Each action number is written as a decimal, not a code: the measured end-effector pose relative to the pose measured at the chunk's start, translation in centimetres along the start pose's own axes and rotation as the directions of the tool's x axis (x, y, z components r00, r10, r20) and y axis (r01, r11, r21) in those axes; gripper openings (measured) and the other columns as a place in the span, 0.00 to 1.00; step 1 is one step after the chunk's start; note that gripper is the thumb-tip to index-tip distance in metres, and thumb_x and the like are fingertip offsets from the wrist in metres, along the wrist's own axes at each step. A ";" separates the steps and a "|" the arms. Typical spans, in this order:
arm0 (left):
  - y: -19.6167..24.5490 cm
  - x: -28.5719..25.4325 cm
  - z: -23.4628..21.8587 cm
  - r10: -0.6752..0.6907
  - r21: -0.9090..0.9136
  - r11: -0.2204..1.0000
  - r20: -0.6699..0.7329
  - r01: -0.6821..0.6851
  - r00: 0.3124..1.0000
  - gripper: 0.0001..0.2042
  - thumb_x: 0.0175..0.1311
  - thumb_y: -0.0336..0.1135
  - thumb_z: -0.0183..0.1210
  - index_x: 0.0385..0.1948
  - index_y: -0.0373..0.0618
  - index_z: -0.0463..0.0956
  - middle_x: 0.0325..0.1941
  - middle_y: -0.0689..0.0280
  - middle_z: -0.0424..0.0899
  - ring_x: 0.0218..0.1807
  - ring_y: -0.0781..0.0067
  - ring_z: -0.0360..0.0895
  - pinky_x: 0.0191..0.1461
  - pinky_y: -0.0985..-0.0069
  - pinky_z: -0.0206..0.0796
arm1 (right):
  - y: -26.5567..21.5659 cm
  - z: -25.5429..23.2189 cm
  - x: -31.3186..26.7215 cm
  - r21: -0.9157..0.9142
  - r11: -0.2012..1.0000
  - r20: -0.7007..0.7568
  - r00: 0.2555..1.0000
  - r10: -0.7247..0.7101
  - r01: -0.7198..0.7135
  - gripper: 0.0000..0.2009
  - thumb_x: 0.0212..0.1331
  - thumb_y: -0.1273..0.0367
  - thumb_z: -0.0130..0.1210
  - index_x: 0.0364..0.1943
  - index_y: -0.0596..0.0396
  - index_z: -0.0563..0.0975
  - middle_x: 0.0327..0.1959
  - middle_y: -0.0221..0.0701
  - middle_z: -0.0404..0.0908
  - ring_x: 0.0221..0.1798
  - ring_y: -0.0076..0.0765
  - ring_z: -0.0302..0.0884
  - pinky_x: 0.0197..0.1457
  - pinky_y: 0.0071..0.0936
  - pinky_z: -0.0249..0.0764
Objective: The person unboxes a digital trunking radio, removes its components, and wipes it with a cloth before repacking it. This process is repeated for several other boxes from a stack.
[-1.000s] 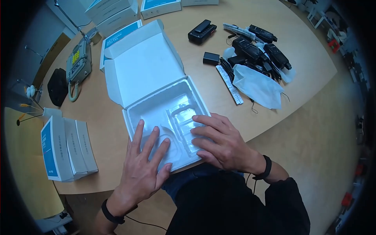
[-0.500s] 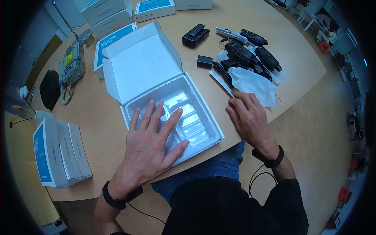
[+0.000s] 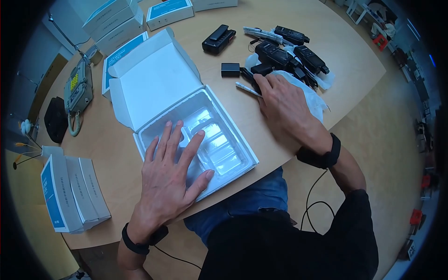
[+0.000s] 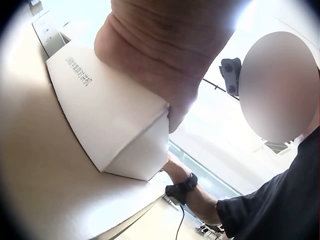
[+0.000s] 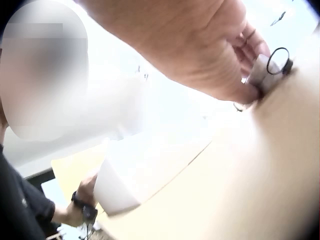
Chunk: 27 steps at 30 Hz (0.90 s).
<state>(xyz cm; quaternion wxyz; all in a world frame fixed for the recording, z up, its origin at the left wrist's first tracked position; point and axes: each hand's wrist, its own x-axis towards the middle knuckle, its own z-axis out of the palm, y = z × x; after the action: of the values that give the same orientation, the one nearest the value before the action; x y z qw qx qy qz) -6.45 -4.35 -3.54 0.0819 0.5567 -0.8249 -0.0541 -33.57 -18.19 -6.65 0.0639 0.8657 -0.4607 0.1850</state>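
Note:
My left hand (image 3: 170, 172) rests spread over the clear plastic tray (image 3: 224, 151) inside an open white cardboard box (image 3: 161, 79). The box lid is folded back, away from me. To the right, my right hand (image 3: 287, 105) reaches in at the near side of a pile of gear, fingers curled down. One end of a white printed strip (image 3: 247, 89) sticks out beyond its fingers. In the right wrist view, thumb and fingers pinch a pale piece (image 5: 262, 72) beside a thin black loop (image 5: 278, 61). A white bag (image 3: 315, 100) is partly hidden behind the hand.
Several black two-way radios (image 3: 275, 55) lie heaped with cables. Left of them are a black radio in its charger (image 3: 218, 39) and a small black block (image 3: 230, 70). White-and-blue boxes (image 3: 74, 193) stand at the left, with more at the back (image 3: 170, 13) near a desk telephone (image 3: 78, 86).
My right hand has left the box tray and moved right and away to the pile, onto the white strip. My left hand has stayed over the tray, shifting slightly further in.

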 end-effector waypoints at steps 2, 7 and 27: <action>0.1 0.0 -0.1 -0.007 0.010 1.000 0.006 0.007 1.000 0.33 0.70 0.56 0.54 0.74 0.53 0.65 0.78 0.45 0.60 0.80 0.39 0.55 0.78 0.46 0.47 | 0.6 0.1 0.8 0.057 0.996 0.054 0.997 0.060 -0.063 0.10 0.63 0.73 0.52 0.45 0.63 0.75 0.41 0.43 0.78 0.47 0.50 0.79 0.45 0.44 0.78; -0.1 0.0 -0.1 0.002 0.004 1.000 -0.004 -0.002 1.000 0.33 0.69 0.56 0.55 0.74 0.53 0.65 0.79 0.45 0.59 0.79 0.38 0.55 0.78 0.46 0.48 | 1.2 -1.7 1.5 0.487 0.835 0.051 0.962 0.268 -0.258 0.12 0.73 0.66 0.51 0.43 0.63 0.75 0.29 0.37 0.76 0.34 0.41 0.77 0.37 0.38 0.75; -0.1 -0.2 0.2 0.002 -0.071 0.997 -0.088 -0.008 0.996 0.35 0.68 0.49 0.59 0.75 0.47 0.61 0.80 0.44 0.55 0.80 0.39 0.53 0.79 0.46 0.48 | 0.3 -3.1 -2.3 -0.048 0.969 0.297 0.923 0.246 -0.243 0.11 0.58 0.72 0.58 0.40 0.65 0.74 0.27 0.50 0.83 0.31 0.60 0.82 0.36 0.52 0.75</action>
<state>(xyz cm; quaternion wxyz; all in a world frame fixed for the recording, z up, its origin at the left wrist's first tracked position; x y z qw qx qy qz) -6.30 -4.16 -3.75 0.1380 0.5532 -0.8194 -0.0587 -35.77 -15.68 -4.64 -0.0261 0.8192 -0.5702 0.0554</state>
